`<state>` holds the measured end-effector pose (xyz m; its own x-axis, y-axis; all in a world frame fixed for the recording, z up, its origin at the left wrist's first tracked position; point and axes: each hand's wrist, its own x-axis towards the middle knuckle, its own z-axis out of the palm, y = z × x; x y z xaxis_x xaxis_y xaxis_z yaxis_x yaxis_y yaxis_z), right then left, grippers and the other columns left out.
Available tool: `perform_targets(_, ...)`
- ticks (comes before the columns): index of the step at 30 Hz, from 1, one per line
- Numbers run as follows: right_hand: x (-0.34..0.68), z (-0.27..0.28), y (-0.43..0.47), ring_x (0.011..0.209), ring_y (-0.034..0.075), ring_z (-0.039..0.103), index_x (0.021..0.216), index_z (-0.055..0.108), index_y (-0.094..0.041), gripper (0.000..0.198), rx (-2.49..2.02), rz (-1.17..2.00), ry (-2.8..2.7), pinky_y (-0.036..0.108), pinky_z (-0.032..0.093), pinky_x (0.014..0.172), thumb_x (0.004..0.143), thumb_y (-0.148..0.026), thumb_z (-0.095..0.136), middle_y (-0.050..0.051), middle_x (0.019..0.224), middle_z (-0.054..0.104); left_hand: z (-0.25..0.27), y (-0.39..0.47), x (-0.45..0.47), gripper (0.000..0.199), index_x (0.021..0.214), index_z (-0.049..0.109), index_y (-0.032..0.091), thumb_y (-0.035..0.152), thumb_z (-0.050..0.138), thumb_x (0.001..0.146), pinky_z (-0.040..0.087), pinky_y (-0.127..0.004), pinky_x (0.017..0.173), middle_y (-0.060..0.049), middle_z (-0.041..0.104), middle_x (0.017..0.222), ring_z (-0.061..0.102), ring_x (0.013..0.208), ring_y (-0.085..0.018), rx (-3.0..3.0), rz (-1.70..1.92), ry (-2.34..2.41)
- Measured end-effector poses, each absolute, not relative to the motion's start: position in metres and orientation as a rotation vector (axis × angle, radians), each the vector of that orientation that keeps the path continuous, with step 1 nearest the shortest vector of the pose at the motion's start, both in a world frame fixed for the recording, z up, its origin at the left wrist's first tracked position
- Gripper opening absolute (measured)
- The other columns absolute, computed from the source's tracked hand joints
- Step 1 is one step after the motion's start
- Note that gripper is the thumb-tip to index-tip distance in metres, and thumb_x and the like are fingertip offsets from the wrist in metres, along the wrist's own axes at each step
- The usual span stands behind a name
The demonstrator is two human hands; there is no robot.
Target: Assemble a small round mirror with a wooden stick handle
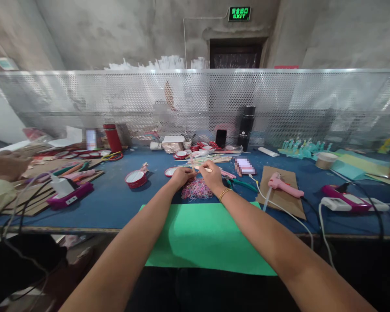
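My right hand (213,176) is closed on a slim cream-coloured stick (199,168), whose kind is too small to make out. Close beside it, my left hand (182,177) pinches with its fingertips, and what is between them is hard to see. Just below both hands lies a tangled pile of thin pink and purple strands (196,190). A green sheet (208,236) hangs over the table edge under my forearms. Behind my left hand is a round red-rimmed tape roll (170,172), partly hidden.
A pink glue gun (284,185) rests on cardboard (290,206), near green-handled pliers (243,184). Purple power strips (69,196) with cables flank the space. A red-rimmed roll (135,179), phone (245,166) and black bottle (246,128) stand around. Co-workers' hands show at both edges.
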<state>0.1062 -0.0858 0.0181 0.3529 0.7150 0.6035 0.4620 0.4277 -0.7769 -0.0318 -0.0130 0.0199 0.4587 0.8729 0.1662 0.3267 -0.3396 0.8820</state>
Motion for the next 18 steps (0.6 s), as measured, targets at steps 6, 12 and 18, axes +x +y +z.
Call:
perform_targets(6,0.1070,0.0169,-0.0842,0.068,0.016,0.054,0.065,0.052,-0.023,0.013,-1.219,0.224,-1.277,0.026,0.041,0.065,0.074,-0.032,0.048,-0.002,0.068,0.060,0.0211,-0.0141,-0.0317,0.044,0.055,0.059,0.013,0.055,0.071,0.053,0.028,-0.021,0.045,0.003,0.051,0.048,0.040,0.046,-0.007,1.901,0.834,1.000)
perform_targets(12,0.1065,0.0170,-0.0853,0.069,0.016,0.054,0.066,0.052,-0.023,0.012,-1.209,0.227,-1.272,0.026,0.041,0.065,0.074,-0.031,0.048,-0.002,0.068,0.061,0.0168,-0.0084,-0.0332,0.041,0.057,0.061,0.013,0.053,0.069,0.057,0.029,-0.022,0.046,0.002,0.053,0.051,0.040,0.047,-0.008,1.921,0.828,1.002)
perform_targets(18,0.1056,0.0182,-0.0860,0.067,0.016,0.054,0.065,0.052,-0.022,0.013,-1.222,0.223,-1.296,0.026,0.041,0.065,0.074,-0.031,0.048,-0.002,0.067,0.060,0.0162,-0.0085,-0.0326,0.040,0.057,0.060,0.013,0.052,0.069,0.057,0.028,-0.022,0.046,0.003,0.051,0.050,0.039,0.046,-0.007,1.896,0.829,0.990)
